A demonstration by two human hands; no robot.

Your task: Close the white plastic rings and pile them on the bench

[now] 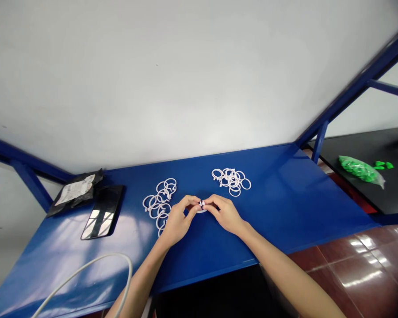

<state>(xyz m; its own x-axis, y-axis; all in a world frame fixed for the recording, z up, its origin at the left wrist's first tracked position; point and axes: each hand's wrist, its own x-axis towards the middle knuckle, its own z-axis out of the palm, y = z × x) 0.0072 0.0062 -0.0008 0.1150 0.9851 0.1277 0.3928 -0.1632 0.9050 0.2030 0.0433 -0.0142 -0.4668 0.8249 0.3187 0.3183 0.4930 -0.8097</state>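
Both hands meet over the middle of the blue table (219, 247), pinching one white ring (202, 211) between thumbs and fingers. My left hand (181, 218) grips one end of it, and my right hand (226, 214) grips the other, with a small dark gap between the two ends. Most of the ring is hidden behind the fingers. Beside my left hand lies a loose pile of white rings (159, 204), partly covered by that hand. A second pile of white rings (231, 179) rests beyond my right hand.
At the left lie a black phone (102, 214) and a black plastic package (75, 192) with a white label. A white cable (109, 255) arcs across the lower left. On a dark table at right sits a bag of green pieces (360, 168). A white wall (185, 88) stands behind.
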